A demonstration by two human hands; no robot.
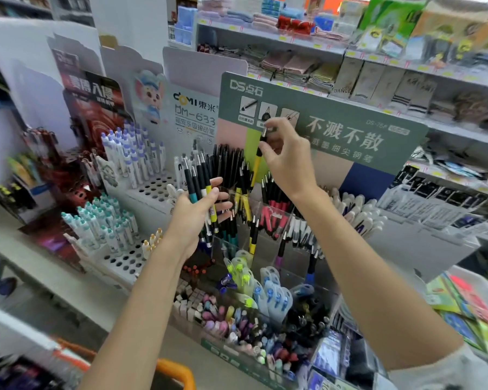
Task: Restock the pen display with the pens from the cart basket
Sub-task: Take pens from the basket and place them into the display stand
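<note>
Restock, sorting step: my L hand (200, 212) grips pen bundle (197, 175); R hand (286, 161) pinches yellow pen (256, 164). Next, lower tip-down into yellow-pen slot (245, 202).

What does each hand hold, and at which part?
The right hand pinches yellow pen near its black top; left hand grips bundle of pens around their barrels.
</note>
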